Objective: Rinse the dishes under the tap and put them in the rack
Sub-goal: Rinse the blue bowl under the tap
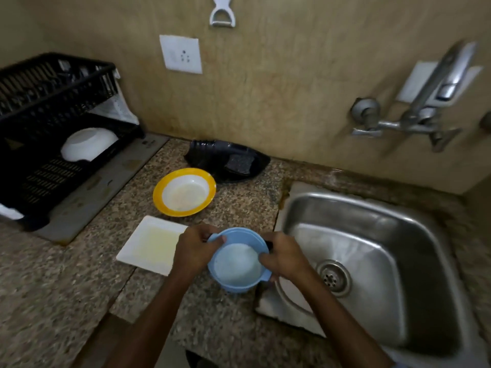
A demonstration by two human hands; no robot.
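— Forearms at bottom edge, both hands on one thing. Fingers?
— Left hand (195,248): fingers (216,239) curled over the left rim of blue bowl (236,264), thumb on the lip. Right hand (281,257): curled on the right rim, gripping too.
— Bowl's position?
— Upright, whitish inside, over the desk (53,274) edge, just beside the sink (345,208) rim. Cannot tell whether it touches the desk.
— Around it?
— White square plate (148,244) flat on the desk just left, one corner behind the left hand. Yellow-rimmed bowl (184,192) beyond that. Black tray (212,158) with a dark sponge (239,163) against the wall.
— Rack?
— Black rack (47,166) far left, well apart; white bowl (89,144) on its lower level, base showing. Tap (435,86) on the wall above the sink, blurred.
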